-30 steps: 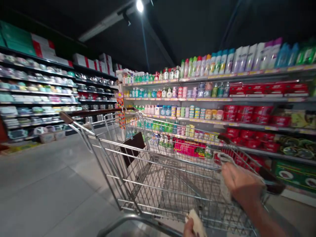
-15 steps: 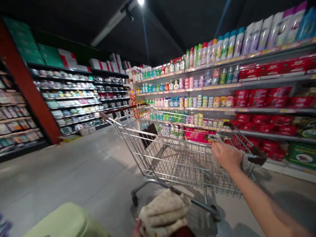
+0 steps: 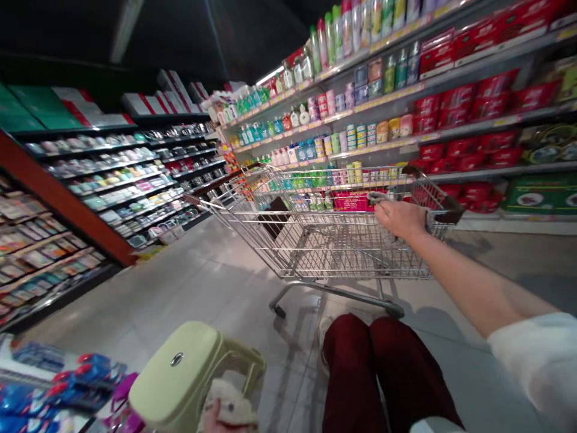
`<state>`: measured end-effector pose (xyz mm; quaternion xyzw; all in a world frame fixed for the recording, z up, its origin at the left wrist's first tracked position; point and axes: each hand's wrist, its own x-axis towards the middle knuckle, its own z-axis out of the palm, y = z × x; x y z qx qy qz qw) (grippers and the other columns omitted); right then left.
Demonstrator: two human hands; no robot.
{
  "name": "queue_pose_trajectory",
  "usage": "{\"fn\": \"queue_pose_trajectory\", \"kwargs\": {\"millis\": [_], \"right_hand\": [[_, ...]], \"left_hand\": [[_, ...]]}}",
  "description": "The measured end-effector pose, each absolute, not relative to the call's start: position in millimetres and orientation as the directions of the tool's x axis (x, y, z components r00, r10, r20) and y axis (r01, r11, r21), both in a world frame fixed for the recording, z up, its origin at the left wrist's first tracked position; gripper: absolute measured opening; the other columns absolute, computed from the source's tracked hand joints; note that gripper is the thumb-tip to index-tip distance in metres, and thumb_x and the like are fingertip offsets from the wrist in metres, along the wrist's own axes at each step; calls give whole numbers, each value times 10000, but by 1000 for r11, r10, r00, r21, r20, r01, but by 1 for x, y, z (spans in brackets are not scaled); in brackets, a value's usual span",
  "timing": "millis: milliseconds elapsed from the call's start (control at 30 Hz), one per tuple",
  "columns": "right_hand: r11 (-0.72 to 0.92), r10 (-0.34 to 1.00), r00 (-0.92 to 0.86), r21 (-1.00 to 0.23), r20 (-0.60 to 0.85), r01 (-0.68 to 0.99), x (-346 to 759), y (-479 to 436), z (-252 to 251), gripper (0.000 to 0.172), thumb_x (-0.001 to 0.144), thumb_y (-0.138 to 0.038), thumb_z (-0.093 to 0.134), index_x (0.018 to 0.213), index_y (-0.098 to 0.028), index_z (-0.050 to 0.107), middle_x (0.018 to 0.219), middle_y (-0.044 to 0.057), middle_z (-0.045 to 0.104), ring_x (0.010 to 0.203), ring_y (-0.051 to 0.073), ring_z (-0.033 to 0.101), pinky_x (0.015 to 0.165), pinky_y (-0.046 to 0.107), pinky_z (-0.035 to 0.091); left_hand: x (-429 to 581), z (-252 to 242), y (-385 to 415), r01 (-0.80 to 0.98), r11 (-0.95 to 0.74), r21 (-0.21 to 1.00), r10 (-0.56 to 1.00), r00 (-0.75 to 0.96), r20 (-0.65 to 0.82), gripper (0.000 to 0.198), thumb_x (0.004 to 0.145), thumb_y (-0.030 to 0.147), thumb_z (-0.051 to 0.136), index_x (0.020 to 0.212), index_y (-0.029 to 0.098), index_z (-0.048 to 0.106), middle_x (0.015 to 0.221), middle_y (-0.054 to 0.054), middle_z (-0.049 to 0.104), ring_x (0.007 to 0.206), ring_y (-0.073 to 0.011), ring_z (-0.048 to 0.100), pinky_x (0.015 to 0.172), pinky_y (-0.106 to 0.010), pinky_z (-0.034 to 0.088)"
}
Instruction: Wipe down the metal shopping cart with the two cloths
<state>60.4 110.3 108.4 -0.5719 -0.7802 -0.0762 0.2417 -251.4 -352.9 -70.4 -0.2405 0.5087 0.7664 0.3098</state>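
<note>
My right hand [image 3: 399, 218] is closed over the near top rail of a wire shopping cart [image 3: 315, 252], with a greyish cloth [image 3: 377, 197] bunched under its fingers. The cart stands sideways before me, with dark brown end pieces and a dark panel inside. At the bottom edge, my left hand [image 3: 213, 418] is closed on a cream cloth [image 3: 232, 404]; only the thumb and part of the hand show. This cloth is beside the legs of a pale green stool [image 3: 175, 367].
Stocked shelves of bottles and red packs [image 3: 469, 150] run behind the cart. More shelving [image 3: 112, 174] stands at the left, beside a reddish-brown post [image 3: 63, 198]. Blue packages [image 3: 85, 376] lie at the lower left. My knees [image 3: 374, 361] are close to the cart's wheels.
The view has tipped down and tilted. My left hand with the cream cloth has moved left, from in front of the cart to beside the stool. My right hand stays on the cart's rail.
</note>
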Motion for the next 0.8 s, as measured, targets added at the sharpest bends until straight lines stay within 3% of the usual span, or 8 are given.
{"fn": "queue_pose_trajectory", "kwargs": {"millis": [133,267,367,533,600,667,733,800], "right_hand": [[346,855,-230,-181,466,921,72,105,111,512,962,-496,307,1067,-237,736,957,121,743,770,224,633,632,290,273],[384,807,-259,-137,531,913,84,98,104,551,975,-484,263,1038,-206,734,968,133,738,779,230,627,627,296,255],[397,775,-281,-90,566,913,92,93,98,581,982,-479,235,1054,-173,723,958,151,730,775,233,620,625,302,236],[407,760,-293,-73,580,911,107,91,95,556,980,-472,254,1048,-171,717,975,137,731,767,216,605,626,296,210],[405,758,-296,-64,582,912,113,91,95,541,980,-474,263,1037,-183,714,971,118,734,764,206,605,620,291,185],[382,760,-280,-53,586,923,119,91,96,527,976,-482,274,1026,-196,714,945,106,737,750,201,604,614,292,160],[367,756,-269,-46,596,929,125,90,96,514,976,-480,284,1023,-203,714,922,99,738,736,197,604,608,298,142],[377,741,-276,-40,612,925,132,89,95,494,974,-468,298,1025,-202,711,919,92,738,734,191,608,601,304,131]], "left_hand": [[-234,-25,-298,-573,-421,703,280,-819,-500,122,734,260,593,819,275,677,733,37,721,673,-178,681,672,-327,562],[-220,13,-246,-454,-452,767,340,-883,-323,85,782,203,604,850,205,653,787,20,704,734,-135,659,687,-251,530],[-219,44,-204,-213,-505,837,370,-929,-13,165,723,236,713,836,186,605,796,44,662,718,-89,613,691,-193,483],[-220,120,-118,197,-479,855,461,-773,436,263,767,375,697,905,190,570,828,24,610,742,-103,582,730,-220,471],[-220,148,-83,423,-365,829,427,-716,553,213,856,381,593,960,197,565,873,1,627,807,-134,605,780,-250,472],[-220,166,-52,655,-119,746,430,-643,634,202,913,336,498,1037,196,572,949,-40,667,902,-183,633,819,-284,464],[-218,172,-27,803,180,568,524,-567,636,258,938,297,432,1121,187,576,1006,-87,702,962,-234,655,841,-321,455],[-215,168,-10,857,354,375,624,-515,588,310,952,281,377,1141,164,594,1002,-134,728,990,-273,671,893,-363,437]]}}
